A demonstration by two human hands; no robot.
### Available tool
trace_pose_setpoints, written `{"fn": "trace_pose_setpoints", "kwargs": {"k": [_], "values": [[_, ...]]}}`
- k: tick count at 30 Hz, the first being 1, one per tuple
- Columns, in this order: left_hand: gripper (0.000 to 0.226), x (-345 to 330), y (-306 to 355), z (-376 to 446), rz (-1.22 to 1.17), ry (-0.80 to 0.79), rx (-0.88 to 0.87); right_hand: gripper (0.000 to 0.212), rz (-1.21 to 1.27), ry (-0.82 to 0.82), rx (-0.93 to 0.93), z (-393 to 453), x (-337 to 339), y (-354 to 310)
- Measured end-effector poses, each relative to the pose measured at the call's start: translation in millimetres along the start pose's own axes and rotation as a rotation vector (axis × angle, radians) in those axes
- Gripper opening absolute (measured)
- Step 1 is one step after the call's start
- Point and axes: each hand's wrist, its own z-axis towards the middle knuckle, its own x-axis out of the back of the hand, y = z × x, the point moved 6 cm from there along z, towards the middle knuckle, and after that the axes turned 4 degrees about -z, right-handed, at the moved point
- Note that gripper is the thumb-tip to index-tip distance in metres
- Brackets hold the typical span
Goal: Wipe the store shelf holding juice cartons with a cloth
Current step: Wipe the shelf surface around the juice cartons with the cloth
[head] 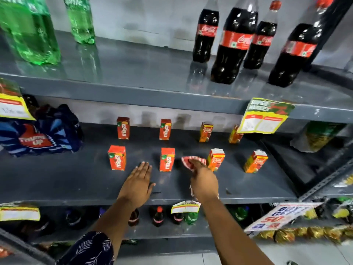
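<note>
The grey metal shelf (76, 180) in the middle of the view holds several small juice cartons in two rows: red ones such as the front carton (167, 159) and orange ones such as the carton (216, 159). My right hand (203, 181) grips a red-and-white checked cloth (188, 163) and presses it on the shelf between those two front cartons. My left hand (138, 183) lies flat and open on the shelf, between the left front red carton (116, 157) and the middle one, holding nothing.
A blue wrapped drink pack (44, 134) sits at the shelf's left. Cola bottles (234, 41) and green soda bottles (32, 31) stand on the shelf above. Paper price tags (264, 116) hang from shelf edges. More bottles (158, 216) stand on the shelf below.
</note>
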Motion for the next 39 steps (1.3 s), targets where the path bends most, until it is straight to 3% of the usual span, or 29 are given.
{"fn": "trace_pose_setpoints", "kwargs": {"k": [3,8,12,14,16,19,23,28,32,39], "values": [[0.075,-3.1,-8.4,2.2,-0.05,0.045,-0.008,0.063,0.018,0.006,0.021,49.1,-12.2,-12.5],[0.079,-7.2,-12.2,5.5,-0.111,0.056,0.02,0.04,-0.194,0.061,-0.005,130.4,-28.5,-24.9],[0.076,-10.8,-15.9,6.4,-0.11,0.044,0.024,0.051,-0.177,0.082,0.141,203.1,-61.2,-22.8],[0.075,-11.1,-16.3,5.5,-0.115,0.052,0.023,0.053,-0.301,-0.002,0.24,230.9,-96.8,-12.4],[0.074,-8.8,-15.0,5.6,-0.119,0.064,0.02,0.07,-0.48,-0.115,0.353,245.5,-128.3,-5.4],[0.072,-7.3,-14.3,5.3,-0.111,0.069,0.017,0.069,-0.498,-0.078,0.421,249.9,-135.4,-10.2],[0.073,-6.7,-14.0,5.4,-0.111,0.058,0.024,0.06,-0.444,0.045,0.361,247.8,-137.0,-7.1],[0.073,-8.2,-14.3,5.2,-0.082,0.046,0.03,0.067,-0.512,-0.082,0.276,218.7,-141.4,4.8],[0.074,-6.7,-13.0,5.8,-0.086,0.041,0.03,0.067,-0.444,-0.032,0.278,149.9,-132.2,7.0],[0.069,-8.7,-12.3,4.3,-0.065,0.008,0.047,0.069,-0.146,0.01,0.073,-10.5,-76.2,0.1]]}}
